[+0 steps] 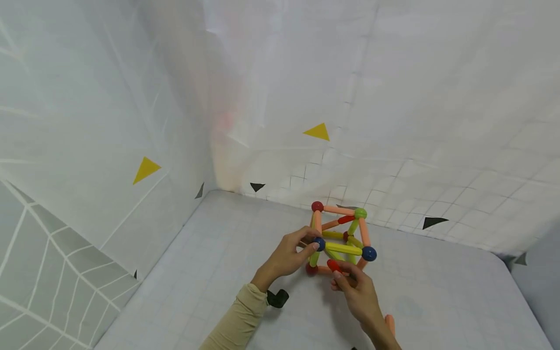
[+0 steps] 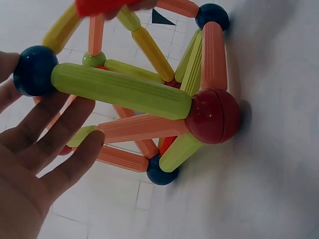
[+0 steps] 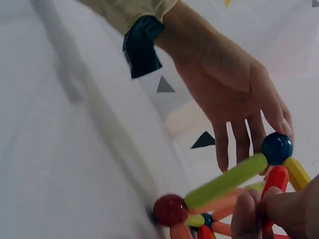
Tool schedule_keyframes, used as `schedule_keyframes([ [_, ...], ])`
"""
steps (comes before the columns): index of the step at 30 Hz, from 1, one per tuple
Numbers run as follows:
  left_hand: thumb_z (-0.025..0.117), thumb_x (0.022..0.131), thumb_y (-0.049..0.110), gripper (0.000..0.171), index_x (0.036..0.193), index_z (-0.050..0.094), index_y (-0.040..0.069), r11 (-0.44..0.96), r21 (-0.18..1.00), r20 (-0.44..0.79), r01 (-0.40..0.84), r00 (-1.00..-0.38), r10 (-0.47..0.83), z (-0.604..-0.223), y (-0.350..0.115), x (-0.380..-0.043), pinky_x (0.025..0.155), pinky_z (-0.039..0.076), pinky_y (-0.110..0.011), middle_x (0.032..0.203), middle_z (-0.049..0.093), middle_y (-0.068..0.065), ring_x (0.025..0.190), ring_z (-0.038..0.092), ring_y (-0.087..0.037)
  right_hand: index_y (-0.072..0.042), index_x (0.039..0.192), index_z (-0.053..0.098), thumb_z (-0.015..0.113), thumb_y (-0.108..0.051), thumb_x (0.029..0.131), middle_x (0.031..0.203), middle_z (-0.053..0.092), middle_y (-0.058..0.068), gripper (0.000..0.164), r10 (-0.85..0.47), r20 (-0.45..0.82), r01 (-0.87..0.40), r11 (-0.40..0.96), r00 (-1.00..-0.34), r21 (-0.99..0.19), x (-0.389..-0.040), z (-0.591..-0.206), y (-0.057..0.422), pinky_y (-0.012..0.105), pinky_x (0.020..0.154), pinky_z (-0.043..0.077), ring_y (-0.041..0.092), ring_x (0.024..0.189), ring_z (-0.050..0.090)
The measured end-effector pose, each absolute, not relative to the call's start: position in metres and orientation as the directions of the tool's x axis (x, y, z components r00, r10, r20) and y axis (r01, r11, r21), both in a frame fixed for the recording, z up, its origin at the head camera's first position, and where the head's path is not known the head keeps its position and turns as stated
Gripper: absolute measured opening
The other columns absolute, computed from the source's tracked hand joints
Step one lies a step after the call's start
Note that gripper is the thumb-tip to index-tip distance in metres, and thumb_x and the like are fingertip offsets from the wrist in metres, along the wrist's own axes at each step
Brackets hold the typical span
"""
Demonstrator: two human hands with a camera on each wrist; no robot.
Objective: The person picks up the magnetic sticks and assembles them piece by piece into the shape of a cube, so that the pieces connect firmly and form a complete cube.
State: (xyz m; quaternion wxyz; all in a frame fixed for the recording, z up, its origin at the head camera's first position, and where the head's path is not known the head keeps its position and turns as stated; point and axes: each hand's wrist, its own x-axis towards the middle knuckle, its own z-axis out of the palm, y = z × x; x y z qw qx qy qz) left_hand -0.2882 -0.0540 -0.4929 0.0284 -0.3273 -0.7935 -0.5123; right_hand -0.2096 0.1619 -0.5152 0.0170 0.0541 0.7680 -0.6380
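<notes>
A box-like frame of colored sticks and balls stands on the pale surface, with a yellow stick (image 1: 343,248) along its upper front edge. My left hand (image 1: 288,253) pinches the blue ball (image 1: 320,244) at the upper front left corner; its other fingers spread behind, near a light green stick (image 2: 119,90). That stick runs down to a red ball (image 2: 214,116). Between thumb and fingers my right hand (image 1: 360,294) holds a red stick (image 1: 334,265), just below the yellow one. In the right wrist view the red stick's tip is close to the blue ball; whether they touch I cannot tell.
A dark green curved piece (image 1: 278,298) lies by the left sleeve. Beside the right forearm is a loose orange stick (image 1: 390,323), partly hidden. Behind the frame rises a white sheet wall with yellow and black triangles; another wall stands at the left.
</notes>
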Motion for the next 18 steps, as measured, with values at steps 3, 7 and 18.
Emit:
schedule_keyframes([
  [3,0.059,0.11,0.03,0.025,0.132,0.061,0.017,0.253,0.803,0.374,0.54,-0.787,0.491,-0.494,-0.054,-0.288,0.095,0.057,-0.027,0.12,0.073,-0.002,0.109,0.069,-0.008,-0.002,0.14,0.064,0.063,-0.01,0.107,0.119,0.068,0.023,0.034,0.078,-0.078,0.089,0.157,-0.994,-0.984,-0.217,-0.514,0.151,0.024,0.077,0.06,0.029,0.09,0.07],
  [7,0.059,0.11,0.031,0.026,0.133,0.061,0.018,0.247,0.809,0.372,0.534,-0.789,0.488,-0.497,-0.054,-0.288,0.094,0.057,-0.027,0.12,0.073,-0.002,0.108,0.069,-0.007,-0.003,0.142,0.063,0.063,-0.014,0.108,0.131,0.065,0.022,0.036,0.111,-0.068,0.084,0.15,-0.992,-0.985,-0.224,-0.513,0.143,0.022,0.077,0.058,0.033,0.097,0.068],
  [18,0.069,0.105,0.024,0.034,0.135,0.056,0.018,0.258,0.82,0.343,0.51,-0.8,0.492,-0.497,-0.051,-0.288,0.097,0.059,-0.039,0.121,0.073,-0.002,0.105,0.069,-0.009,-0.007,0.131,0.071,0.074,-0.02,0.102,0.124,0.074,0.017,0.032,0.222,-0.003,0.075,0.315,-0.975,-0.946,-0.205,-0.504,0.154,0.024,0.068,0.061,0.021,0.084,0.078],
])
